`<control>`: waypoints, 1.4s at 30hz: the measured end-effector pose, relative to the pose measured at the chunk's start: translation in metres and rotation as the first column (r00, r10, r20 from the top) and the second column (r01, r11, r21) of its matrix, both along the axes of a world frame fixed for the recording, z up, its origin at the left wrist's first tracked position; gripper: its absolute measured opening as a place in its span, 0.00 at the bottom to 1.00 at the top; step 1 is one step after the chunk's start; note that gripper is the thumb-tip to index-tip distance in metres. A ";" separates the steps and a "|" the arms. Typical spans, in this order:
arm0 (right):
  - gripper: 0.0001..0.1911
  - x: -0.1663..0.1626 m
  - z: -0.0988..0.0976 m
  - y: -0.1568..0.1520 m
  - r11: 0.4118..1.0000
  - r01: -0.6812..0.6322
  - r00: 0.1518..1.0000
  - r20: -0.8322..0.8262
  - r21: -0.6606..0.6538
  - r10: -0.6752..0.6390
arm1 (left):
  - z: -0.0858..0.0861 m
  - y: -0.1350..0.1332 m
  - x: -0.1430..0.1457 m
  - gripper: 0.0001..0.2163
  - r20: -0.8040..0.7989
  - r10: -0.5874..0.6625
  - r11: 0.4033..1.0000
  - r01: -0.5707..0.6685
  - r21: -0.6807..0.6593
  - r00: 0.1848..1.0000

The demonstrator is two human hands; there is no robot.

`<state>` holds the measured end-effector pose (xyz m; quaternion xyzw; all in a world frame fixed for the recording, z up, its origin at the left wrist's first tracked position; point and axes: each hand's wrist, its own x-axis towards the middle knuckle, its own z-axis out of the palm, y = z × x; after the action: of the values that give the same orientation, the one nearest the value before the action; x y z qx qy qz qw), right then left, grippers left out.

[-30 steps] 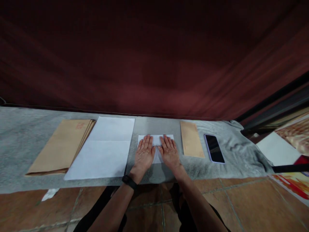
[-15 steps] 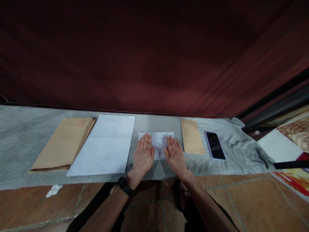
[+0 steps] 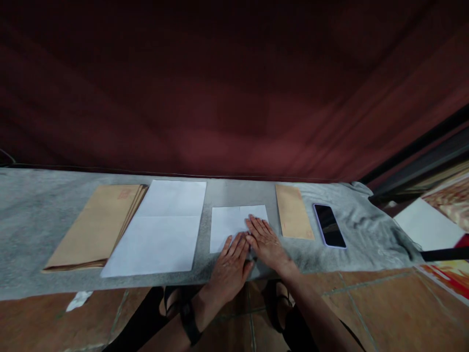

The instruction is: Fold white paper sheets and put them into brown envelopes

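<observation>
A small white sheet of paper (image 3: 224, 222) with a crease lies on the grey cloth in front of me. My left hand (image 3: 230, 266) rests at its near edge, fingers stretched out and slightly apart, the fingertips on the paper. Flat on the right part of the same paper lies my right hand (image 3: 266, 240), its fingers extended toward the upper left. The two hands meet near the paper's lower middle, and they cover that part of it. Neither hand grips anything. To the right of the paper is a brown envelope (image 3: 294, 211).
Larger white sheets (image 3: 161, 234) with a crossways fold lie to the left, beside a stack of large brown envelopes (image 3: 93, 227). A phone (image 3: 330, 226) lies at the right on the grey cloth (image 3: 22, 234). A dark red curtain (image 3: 234, 98) hangs behind.
My left hand has slid down and right from the paper's left half to its near edge. My right hand has shifted slightly down and turned leftward, bringing the hands together.
</observation>
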<state>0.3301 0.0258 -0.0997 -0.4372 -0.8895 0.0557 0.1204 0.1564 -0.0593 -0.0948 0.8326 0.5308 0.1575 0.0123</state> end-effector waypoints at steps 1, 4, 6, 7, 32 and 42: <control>0.29 -0.002 0.000 0.006 1.000 0.006 1.000 0.009 -0.011 -0.006 | 0.001 0.000 0.000 0.28 -0.001 -0.014 1.000 0.014 0.000 1.000; 0.29 -0.008 0.001 0.024 0.999 0.032 0.999 0.035 -0.032 -0.031 | 0.003 -0.001 0.001 0.30 -0.007 -0.050 0.999 0.050 -0.007 0.999; 0.28 -0.013 0.002 0.035 0.997 0.067 0.997 0.041 -0.037 -0.066 | 0.005 -0.001 0.001 0.30 -0.014 -0.076 0.997 0.076 -0.016 0.997; 0.28 -0.015 0.003 0.039 0.995 0.089 0.996 0.037 -0.038 -0.087 | 0.005 -0.002 0.002 0.30 -0.017 -0.087 0.996 0.087 -0.020 0.996; 0.26 -0.019 0.028 0.041 0.991 -0.027 0.999 -0.050 -0.132 0.020 | 0.013 -0.010 -0.010 0.32 0.006 -0.175 0.982 0.175 -0.077 0.984; 0.25 -0.056 0.043 -0.007 0.826 -0.443 0.896 -0.147 -0.347 0.419 | -0.007 -0.031 0.004 0.24 0.123 0.005 0.969 0.026 -0.247 0.992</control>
<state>0.2746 0.0184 -0.0563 -0.2377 -0.9338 0.2628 0.0483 0.1602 -0.0899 -0.1021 0.8161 0.5401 0.1405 0.1499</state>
